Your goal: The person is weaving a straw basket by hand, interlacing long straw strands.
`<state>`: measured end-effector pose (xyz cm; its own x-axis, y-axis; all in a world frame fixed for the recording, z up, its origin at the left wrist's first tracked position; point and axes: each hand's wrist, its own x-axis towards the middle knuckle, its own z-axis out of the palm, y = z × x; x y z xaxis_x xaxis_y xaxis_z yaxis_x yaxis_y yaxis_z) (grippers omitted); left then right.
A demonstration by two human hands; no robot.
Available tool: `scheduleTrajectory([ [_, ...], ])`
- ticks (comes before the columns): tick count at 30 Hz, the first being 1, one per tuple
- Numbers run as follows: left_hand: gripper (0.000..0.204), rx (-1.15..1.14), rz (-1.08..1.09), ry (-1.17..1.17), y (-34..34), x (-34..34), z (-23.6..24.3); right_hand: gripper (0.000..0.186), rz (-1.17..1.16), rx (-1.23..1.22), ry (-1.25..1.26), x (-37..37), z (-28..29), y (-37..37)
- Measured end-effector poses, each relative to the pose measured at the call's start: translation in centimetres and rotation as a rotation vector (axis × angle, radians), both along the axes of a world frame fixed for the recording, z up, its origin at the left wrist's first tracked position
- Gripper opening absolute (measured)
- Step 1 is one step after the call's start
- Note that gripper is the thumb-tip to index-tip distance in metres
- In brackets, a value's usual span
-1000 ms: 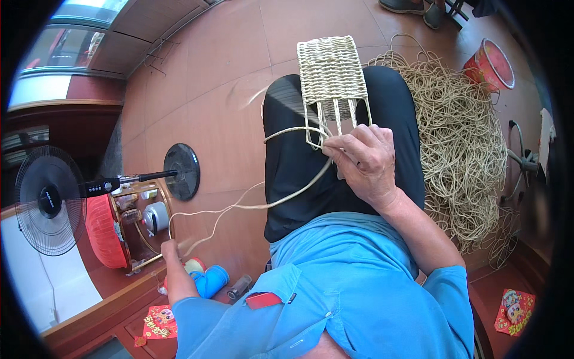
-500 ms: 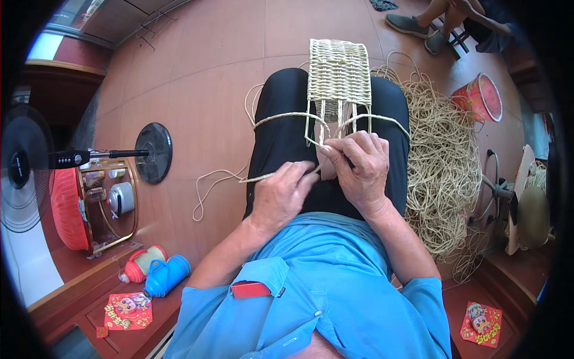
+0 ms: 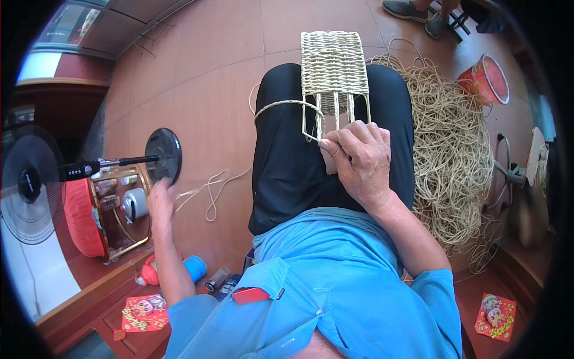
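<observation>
A pale woven cord piece (image 3: 333, 63) rests across my thighs, its near part showing upright strands that are not woven over. My right hand (image 3: 362, 158) is closed at its near left corner, pinching the frame cord between thumb and fingers. Far out to the left, my left hand (image 3: 160, 203) is smeared by motion, with a thin loose cord (image 3: 212, 197) running to it from beside my left thigh. Another length of cord (image 3: 278, 105) arches over that thigh to the strands. A flat light brown strip (image 3: 329, 161) shows beneath the right fingers.
A big heap of loose cord (image 3: 445, 143) lies right of my legs, near a red bucket (image 3: 487, 81). Left stand a fan (image 3: 30, 182) with a round black base (image 3: 164, 155) and a rack with a silver pot (image 3: 134, 204). Another person's shoes (image 3: 406, 11) are at the far right.
My left hand has swung from beside the woven piece far out to the left, drawing cord. The cord loop over my right thigh is gone. My right hand stays at the corner.
</observation>
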<state>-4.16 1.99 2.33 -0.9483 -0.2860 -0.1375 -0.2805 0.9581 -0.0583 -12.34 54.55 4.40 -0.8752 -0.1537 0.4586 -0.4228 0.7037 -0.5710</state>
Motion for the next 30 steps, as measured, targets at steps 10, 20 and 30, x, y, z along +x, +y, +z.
scheduleTrajectory([
  [10, 0.051, 2.221, 0.228, -0.134, 34.7, -3.8, 0.6, 0.011, 0.054, 0.038, -0.134, 0.0, 1.3, 0.3],
  [20, 0.024, 1.658, 0.034, -0.090, 36.0, -5.1, 0.1, 0.013, 0.172, -0.006, -0.223, -0.6, 1.5, 2.1],
  [30, 0.042, 1.744, 0.079, -0.201, 30.5, -2.8, 4.9, 0.028, 0.078, -0.012, -0.072, 0.1, 0.2, 0.4],
])
